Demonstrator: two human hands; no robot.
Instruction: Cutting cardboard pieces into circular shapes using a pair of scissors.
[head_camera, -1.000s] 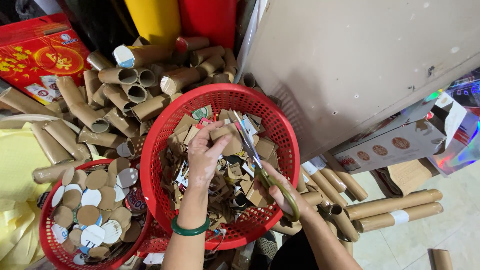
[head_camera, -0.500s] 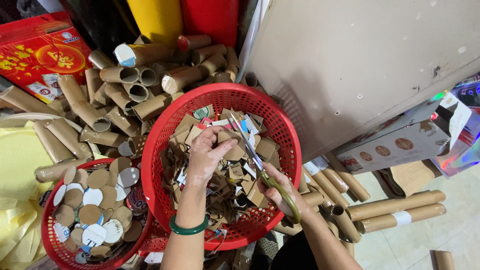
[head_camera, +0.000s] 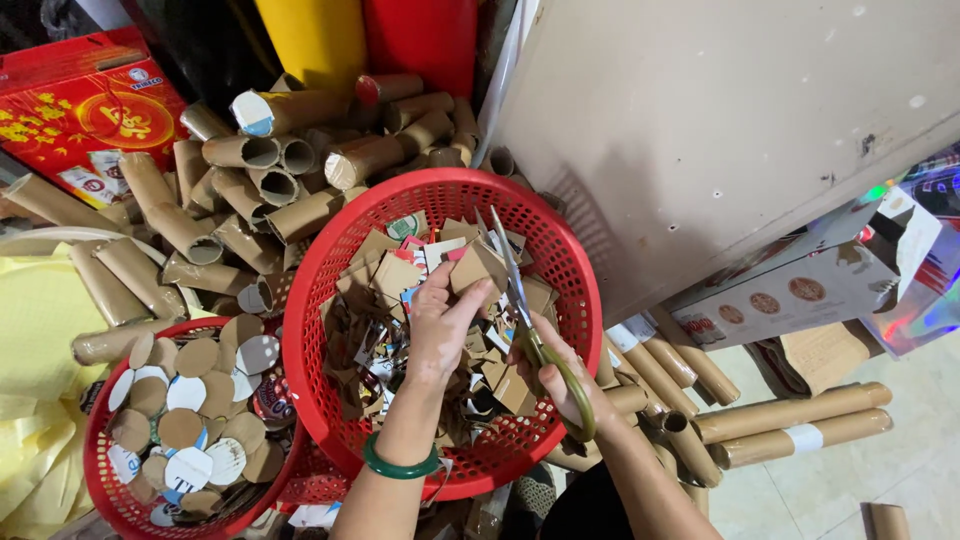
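Cardboard piece held up to scissors over a red basket

At frame centre the left hand pinches a cardboard piece; the right hand is closed around the scissors, blades beside it. Below lies the red basket of scraps; cardboard tubes are piled upper left.

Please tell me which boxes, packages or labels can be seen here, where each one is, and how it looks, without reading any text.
Red box: top left corner, flat, red with yellow flower patterns.
Pale carton: right, under the beige panel, long, whitish with round brown pictures.
Shiny wrapper: far right edge, iridescent foil.
White label: on a cardboard tube at lower right, a plain band.
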